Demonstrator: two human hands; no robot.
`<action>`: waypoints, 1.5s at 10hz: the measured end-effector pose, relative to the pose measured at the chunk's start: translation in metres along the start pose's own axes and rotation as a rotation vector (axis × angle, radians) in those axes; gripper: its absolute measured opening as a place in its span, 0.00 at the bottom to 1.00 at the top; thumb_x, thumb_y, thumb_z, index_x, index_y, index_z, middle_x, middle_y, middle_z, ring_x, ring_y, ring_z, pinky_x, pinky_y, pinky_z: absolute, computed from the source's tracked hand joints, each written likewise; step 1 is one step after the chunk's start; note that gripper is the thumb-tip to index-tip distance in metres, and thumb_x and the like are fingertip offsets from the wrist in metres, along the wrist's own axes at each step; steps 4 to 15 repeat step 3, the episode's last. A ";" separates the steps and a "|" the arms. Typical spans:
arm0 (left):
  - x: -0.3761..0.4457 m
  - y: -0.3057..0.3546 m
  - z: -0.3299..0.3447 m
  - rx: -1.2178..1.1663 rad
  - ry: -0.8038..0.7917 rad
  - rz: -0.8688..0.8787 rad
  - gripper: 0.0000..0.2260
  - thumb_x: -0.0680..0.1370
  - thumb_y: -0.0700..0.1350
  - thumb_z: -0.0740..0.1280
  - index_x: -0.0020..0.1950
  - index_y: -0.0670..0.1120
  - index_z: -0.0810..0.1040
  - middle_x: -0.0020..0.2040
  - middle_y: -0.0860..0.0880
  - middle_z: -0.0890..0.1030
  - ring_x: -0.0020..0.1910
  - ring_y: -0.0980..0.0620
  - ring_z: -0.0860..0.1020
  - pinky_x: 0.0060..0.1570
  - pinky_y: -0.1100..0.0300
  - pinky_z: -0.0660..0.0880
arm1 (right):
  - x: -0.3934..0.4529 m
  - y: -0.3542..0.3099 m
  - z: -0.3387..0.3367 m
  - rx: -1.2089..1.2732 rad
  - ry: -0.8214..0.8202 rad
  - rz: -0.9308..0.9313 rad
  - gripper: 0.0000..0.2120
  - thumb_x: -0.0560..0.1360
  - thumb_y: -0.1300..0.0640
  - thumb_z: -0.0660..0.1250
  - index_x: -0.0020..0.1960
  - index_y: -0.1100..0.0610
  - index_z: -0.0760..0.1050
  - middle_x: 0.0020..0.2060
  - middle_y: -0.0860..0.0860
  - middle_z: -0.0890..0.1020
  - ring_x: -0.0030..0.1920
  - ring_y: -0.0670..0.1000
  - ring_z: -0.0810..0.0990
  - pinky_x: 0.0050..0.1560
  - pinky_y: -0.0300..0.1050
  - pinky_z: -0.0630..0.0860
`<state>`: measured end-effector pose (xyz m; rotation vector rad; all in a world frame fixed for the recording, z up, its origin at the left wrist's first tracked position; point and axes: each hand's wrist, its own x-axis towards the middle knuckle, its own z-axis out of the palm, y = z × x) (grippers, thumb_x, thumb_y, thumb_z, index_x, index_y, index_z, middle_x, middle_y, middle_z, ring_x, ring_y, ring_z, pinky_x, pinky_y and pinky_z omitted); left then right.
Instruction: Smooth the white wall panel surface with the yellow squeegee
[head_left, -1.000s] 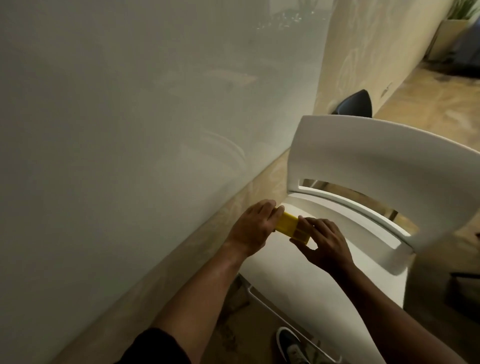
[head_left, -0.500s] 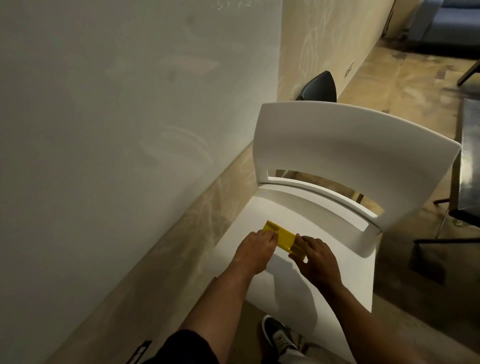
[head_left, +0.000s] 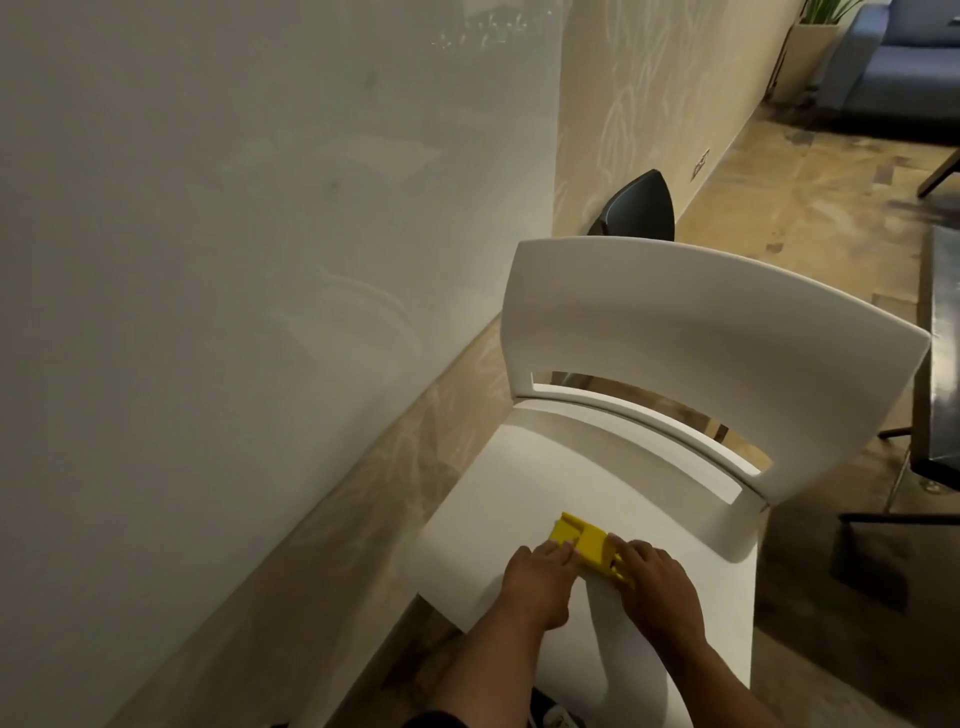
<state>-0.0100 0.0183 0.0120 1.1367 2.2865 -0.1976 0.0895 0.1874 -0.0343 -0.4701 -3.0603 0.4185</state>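
Where the one white chair (head_left: 691, 332) stands beside the white wall panel (head_left: 218, 270), we see a single yellow squeegee (head_left: 584, 543) lying on its seat, held from both sides. The left hand (head_left: 537, 582) pinches its near-left end with curled fingers; the right hand (head_left: 657, 584) grips its right end. One dark chair (head_left: 641, 208) shows behind, one blue sofa (head_left: 904, 62) far right.

The yellow squeegee (head_left: 586, 546) is held flat on the white chair (head_left: 571, 499) seat, gripped at its ends by the left hand (head_left: 537, 577) and right hand (head_left: 660, 584); the white wall panel (head_left: 234, 260) is seen alongside, untouched.
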 end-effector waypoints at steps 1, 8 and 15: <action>0.000 0.004 0.001 0.013 -0.028 0.014 0.33 0.87 0.43 0.61 0.88 0.46 0.47 0.88 0.49 0.45 0.87 0.48 0.46 0.83 0.42 0.56 | -0.001 0.003 0.003 -0.033 -0.071 0.004 0.26 0.77 0.51 0.73 0.74 0.50 0.74 0.61 0.55 0.83 0.53 0.59 0.84 0.51 0.53 0.81; -0.007 -0.008 -0.013 0.006 0.069 0.001 0.35 0.86 0.44 0.62 0.88 0.46 0.47 0.89 0.49 0.45 0.87 0.47 0.45 0.81 0.44 0.58 | 0.002 0.001 -0.002 -0.141 -0.094 -0.027 0.40 0.71 0.39 0.77 0.78 0.50 0.69 0.69 0.59 0.79 0.61 0.62 0.83 0.59 0.55 0.81; -0.007 -0.008 -0.013 0.006 0.069 0.001 0.35 0.86 0.44 0.62 0.88 0.46 0.47 0.89 0.49 0.45 0.87 0.47 0.45 0.81 0.44 0.58 | 0.002 0.001 -0.002 -0.141 -0.094 -0.027 0.40 0.71 0.39 0.77 0.78 0.50 0.69 0.69 0.59 0.79 0.61 0.62 0.83 0.59 0.55 0.81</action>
